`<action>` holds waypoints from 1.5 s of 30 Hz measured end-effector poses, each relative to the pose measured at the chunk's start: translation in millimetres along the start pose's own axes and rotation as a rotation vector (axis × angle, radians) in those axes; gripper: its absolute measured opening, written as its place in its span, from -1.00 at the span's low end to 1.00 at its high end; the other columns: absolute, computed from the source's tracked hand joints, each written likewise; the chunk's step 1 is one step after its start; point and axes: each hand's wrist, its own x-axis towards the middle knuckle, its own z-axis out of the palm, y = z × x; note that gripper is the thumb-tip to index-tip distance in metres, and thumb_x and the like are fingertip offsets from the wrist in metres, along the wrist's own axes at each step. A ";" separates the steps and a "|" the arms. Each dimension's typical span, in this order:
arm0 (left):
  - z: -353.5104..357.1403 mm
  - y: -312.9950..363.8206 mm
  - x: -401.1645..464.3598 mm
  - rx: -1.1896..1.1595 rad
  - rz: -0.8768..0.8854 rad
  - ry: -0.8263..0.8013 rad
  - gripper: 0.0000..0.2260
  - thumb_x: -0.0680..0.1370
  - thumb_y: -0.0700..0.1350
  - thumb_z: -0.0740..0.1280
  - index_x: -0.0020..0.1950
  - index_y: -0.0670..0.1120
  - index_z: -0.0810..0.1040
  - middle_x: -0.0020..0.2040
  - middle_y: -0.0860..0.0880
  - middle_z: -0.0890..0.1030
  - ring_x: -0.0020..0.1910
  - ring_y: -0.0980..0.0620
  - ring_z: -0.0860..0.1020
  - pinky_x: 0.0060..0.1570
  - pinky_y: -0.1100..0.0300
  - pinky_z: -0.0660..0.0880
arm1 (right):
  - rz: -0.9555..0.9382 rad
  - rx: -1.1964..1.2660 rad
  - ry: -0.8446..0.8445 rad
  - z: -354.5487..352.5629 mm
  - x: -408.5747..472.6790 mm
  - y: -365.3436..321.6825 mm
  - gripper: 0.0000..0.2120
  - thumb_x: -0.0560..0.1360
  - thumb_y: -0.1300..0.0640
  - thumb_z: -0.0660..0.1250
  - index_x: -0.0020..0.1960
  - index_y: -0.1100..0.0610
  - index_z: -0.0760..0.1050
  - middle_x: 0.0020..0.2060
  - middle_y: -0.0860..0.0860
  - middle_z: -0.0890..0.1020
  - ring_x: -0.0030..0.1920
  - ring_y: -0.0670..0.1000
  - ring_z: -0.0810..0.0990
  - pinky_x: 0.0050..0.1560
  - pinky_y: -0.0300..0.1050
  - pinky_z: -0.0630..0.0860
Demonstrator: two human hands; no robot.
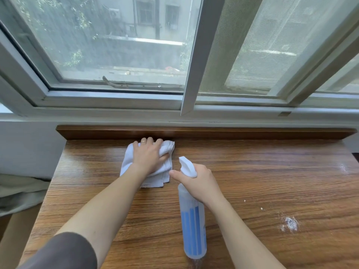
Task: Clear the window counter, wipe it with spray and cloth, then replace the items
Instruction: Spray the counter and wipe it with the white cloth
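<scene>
Cloth (165,152) against counter's (252,171) back edge.

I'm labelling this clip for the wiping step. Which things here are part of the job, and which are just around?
Job: white cloth under left hand; spray bottle in right hand; wooden counter; white powdery spot.

Just around: window frame; grey fabric at left.
</scene>
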 end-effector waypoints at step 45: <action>-3.8 13.2 -96.5 -0.002 0.154 0.029 -0.55 0.40 0.25 0.21 0.11 -0.01 0.56 -0.15 -0.11 0.57 -0.15 -0.18 0.55 -0.08 -0.08 0.37 | 0.004 0.012 -0.028 -0.8 -21.7 6.9 -0.65 0.44 -0.20 0.43 -0.34 0.00 0.45 -0.42 -0.11 0.54 -0.35 -0.12 0.46 -0.30 -0.16 0.34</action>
